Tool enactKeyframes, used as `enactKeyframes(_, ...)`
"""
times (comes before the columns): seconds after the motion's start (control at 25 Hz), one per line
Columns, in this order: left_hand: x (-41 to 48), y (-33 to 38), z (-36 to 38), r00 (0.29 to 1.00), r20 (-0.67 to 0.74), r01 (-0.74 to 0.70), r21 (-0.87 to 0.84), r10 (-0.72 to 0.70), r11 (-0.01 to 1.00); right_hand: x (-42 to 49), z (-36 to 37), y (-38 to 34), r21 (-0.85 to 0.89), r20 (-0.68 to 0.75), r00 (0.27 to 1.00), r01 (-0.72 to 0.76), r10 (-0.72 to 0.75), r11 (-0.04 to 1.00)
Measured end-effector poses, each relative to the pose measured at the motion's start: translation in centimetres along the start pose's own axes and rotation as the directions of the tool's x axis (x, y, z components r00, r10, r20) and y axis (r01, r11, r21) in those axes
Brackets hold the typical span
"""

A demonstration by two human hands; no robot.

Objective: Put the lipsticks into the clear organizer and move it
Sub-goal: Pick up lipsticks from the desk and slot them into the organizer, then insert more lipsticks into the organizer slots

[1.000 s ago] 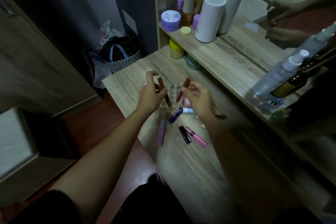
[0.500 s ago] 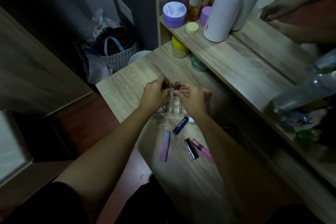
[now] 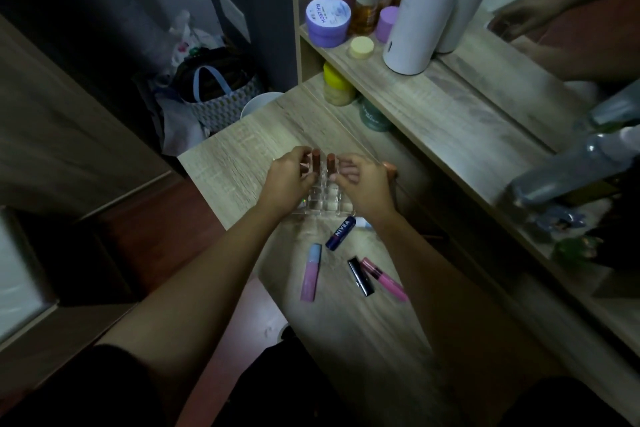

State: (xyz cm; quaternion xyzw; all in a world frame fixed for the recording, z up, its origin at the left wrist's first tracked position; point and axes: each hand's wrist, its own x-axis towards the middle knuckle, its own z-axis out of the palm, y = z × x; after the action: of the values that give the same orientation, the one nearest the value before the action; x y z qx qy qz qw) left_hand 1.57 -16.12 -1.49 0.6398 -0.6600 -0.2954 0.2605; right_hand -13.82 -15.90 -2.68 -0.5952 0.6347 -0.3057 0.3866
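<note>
Clear organizer (image 3: 320, 199) sits on the wooden table (image 3: 221, 163), between both hands. Left hand (image 3: 289, 180) pinches a brown lipstick (image 3: 315, 160) standing in a far slot; right hand (image 3: 363, 184) pinches a second brown lipstick (image 3: 331, 162) beside it — whether either is fully seated, hard to tell. Loose on the table nearer the person — blue balm stick (image 3: 340, 233), pink-and-blue tube (image 3: 311, 272), black lipstick (image 3: 361, 276), pink gloss (image 3: 383, 278).
</note>
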Motion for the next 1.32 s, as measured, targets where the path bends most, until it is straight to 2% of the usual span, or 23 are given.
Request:
enactKeyframes(0.08, -1.0, 0.0, -0.2, 0.997, -0.036, 0.071, -0.067, -0.074, 0.995, -0.8, -0.6, 0.1, -0.014, 0.001, 1.0, 0.007, -0.007, 1.0)
enactKeyframes(0.16, -2.9, -0.2, -0.2, 0.986, -0.075, 0.135, -0.189, -0.151, 0.973, -2.2, -1.7, 0.7, -0.054, -0.044, 0.999, 0.022, -0.024, 0.998)
enactKeyframes(0.24, -5.5, -0.4, 0.5, 0.978, -0.089, 0.167, -0.228, -0.191, 0.959, -4.1, -3.4, 2.1, -0.122, -0.102, 0.995, 0.0, -0.013, 0.993)
enactKeyframes(0.32, -8.4, -0.8, 1.5, 0.982, -0.056, 0.169, -0.164, -0.18, 0.972, -6.0, -5.1, 3.8, -0.225, -0.105, 0.994, -0.034, 0.01, 0.974)
enactKeyframes(0.44, -11.4, -1.4, 3.0, 0.988, -0.004, 0.154, -0.049, -0.155, 0.987, -7.6, -6.8, 5.7, -0.403, -0.012, 0.998, -0.062, 0.062, 0.913)
enactKeyframes(0.6, -12.9, -1.9, 4.2, 0.964, 0.034, 0.257, 0.148, -0.264, 0.955, -8.2, -6.8, 5.9, -0.624, 0.121, 0.988, 0.003, 0.092, 0.781)
enactKeyframes(0.76, -13.0, -1.5, 5.0, 0.943, 0.078, 0.302, 0.214, -0.325, 0.929, -7.7, -6.6, 5.8, -0.723, 0.18, 0.98, 0.07, 0.089, 0.688)
enactKeyframes(0.84, -12.8, -1.2, 5.0, 0.926, 0.107, 0.338, 0.193, -0.362, 0.921, -7.6, -7.0, 5.7, -0.723, 0.214, 0.974, 0.108, 0.071, 0.683)
enactKeyframes(0.92, -12.5, -1.2, 4.6, 0.905, 0.153, 0.381, 0.118, -0.396, 0.917, -7.6, -7.6, 5.3, -0.681, 0.228, 0.972, 0.124, 0.049, 0.722)
enactKeyframes(1.0, -12.1, -1.4, 3.7, 0.877, 0.226, 0.452, -0.094, -0.423, 0.887, -7.7, -8.3, 4.6, -0.587, 0.196, 0.98, 0.094, 0.029, 0.804)
enactKeyframes(1.08, -11.5, -1.0, 2.4, 0.852, 0.329, 0.508, -0.335, -0.407, 0.793, -7.7, -8.9, 3.4, -0.409, 0.124, 0.992, 0.049, 0.003, 0.911)
enactKeyframes(1.16, -10.4, -0.2, 0.9, 0.862, 0.388, 0.487, -0.453, -0.326, 0.747, -7.5, -9.0, 1.7, -0.164, 0.085, 0.996, -0.003, 0.017, 0.986)
enactKeyframes(1.24, -8.8, 0.9, -0.8, 0.881, 0.391, 0.445, -0.496, -0.266, 0.745, -7.0, -8.8, 0.0, 0.101, 0.117, 0.992, -0.052, 0.04, 0.994)
enactKeyframes(1.32, -7.1, 1.8, -2.5, 0.896, 0.378, 0.415, -0.528, -0.232, 0.741, -6.4, -8.2, -1.3, 0.275, 0.161, 0.984, -0.119, 0.076, 0.954)
